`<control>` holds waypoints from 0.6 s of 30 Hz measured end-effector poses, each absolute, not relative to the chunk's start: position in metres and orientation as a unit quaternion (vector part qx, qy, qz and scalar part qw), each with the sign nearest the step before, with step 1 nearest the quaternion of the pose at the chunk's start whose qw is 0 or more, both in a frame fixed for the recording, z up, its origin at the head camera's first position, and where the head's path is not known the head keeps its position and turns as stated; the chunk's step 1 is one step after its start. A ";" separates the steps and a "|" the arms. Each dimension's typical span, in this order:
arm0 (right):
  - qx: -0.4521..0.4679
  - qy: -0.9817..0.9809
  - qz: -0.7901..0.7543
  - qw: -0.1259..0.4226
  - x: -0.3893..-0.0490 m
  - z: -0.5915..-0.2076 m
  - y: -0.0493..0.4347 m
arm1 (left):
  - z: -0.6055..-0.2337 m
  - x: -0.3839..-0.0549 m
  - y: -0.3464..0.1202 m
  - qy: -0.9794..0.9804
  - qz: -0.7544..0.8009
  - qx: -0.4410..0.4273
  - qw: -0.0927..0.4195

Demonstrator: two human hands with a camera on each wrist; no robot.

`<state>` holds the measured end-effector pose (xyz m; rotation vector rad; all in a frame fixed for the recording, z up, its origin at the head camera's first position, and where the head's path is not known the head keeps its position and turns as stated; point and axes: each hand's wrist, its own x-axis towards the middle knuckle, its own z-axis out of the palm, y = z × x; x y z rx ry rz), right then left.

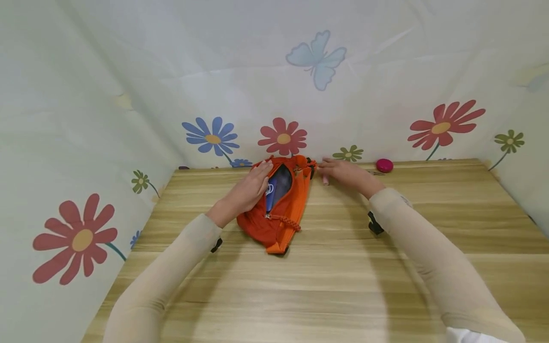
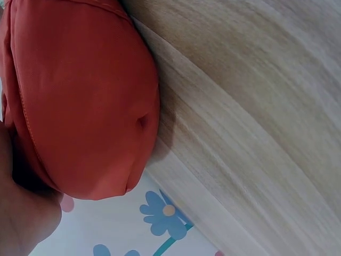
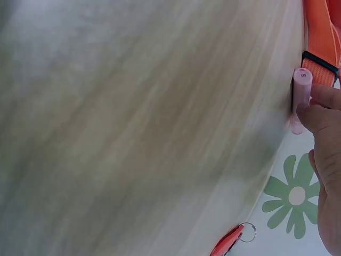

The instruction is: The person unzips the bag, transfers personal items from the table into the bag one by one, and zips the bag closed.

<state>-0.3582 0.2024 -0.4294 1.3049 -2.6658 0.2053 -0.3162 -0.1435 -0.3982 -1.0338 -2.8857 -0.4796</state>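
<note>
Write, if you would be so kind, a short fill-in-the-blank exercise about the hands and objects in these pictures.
1. The straight-fingered hand resting on the red-orange bag is the person's ____ hand.
2. In the right wrist view, the small tube at the right hand's fingers is coloured ____.
3. The item with a white mark showing inside the bag's opening is coloured ____.
4. In the head view, the round magenta object lies to the ____ of the bag.

Missing words: left; pink; blue; right.
</note>
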 end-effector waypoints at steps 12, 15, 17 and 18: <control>0.418 -0.901 0.080 0.084 -0.359 -0.436 0.202 | -0.400 -0.317 -0.143 -0.930 -0.159 -0.330 0.020; 0.413 -0.905 0.085 0.051 -0.356 -0.437 0.202 | -0.401 -0.316 -0.143 -0.929 -0.162 -0.332 0.021; 0.409 -0.907 0.091 0.040 -0.353 -0.437 0.202 | -0.401 -0.315 -0.143 -0.929 -0.162 -0.333 0.024; 0.410 -0.907 0.090 0.043 -0.353 -0.437 0.202 | -0.401 -0.315 -0.143 -0.929 -0.161 -0.333 0.025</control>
